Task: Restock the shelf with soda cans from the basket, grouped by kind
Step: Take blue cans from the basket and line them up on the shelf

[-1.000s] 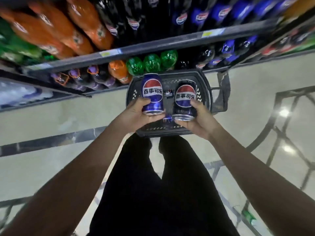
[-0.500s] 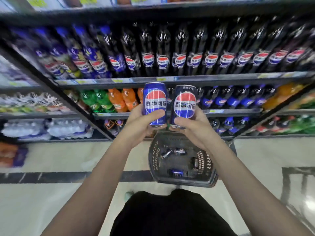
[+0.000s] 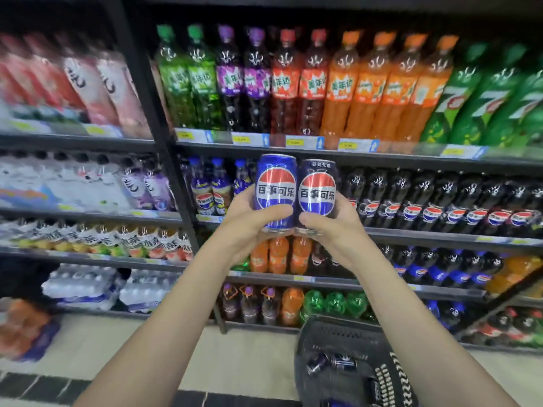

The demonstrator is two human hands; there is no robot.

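Blue can [image 3: 275,191] gripped in left hand [image 3: 249,223]; black can [image 3: 317,195] gripped in right hand [image 3: 332,227].

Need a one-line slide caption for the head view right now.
Left hand holds a blue cola can, right hand a darker one, before the shelves.

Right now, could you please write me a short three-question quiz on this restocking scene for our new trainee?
1. True or false: the left hand grips the blue can, the right hand the black can.
2. Where is the basket? A) on a shelf B) on the floor, lower right C) on the person's arm
3. Fill in: the two raised cans stand ____ and side by side.

Key: 1 true; 2 B; 3 upright.
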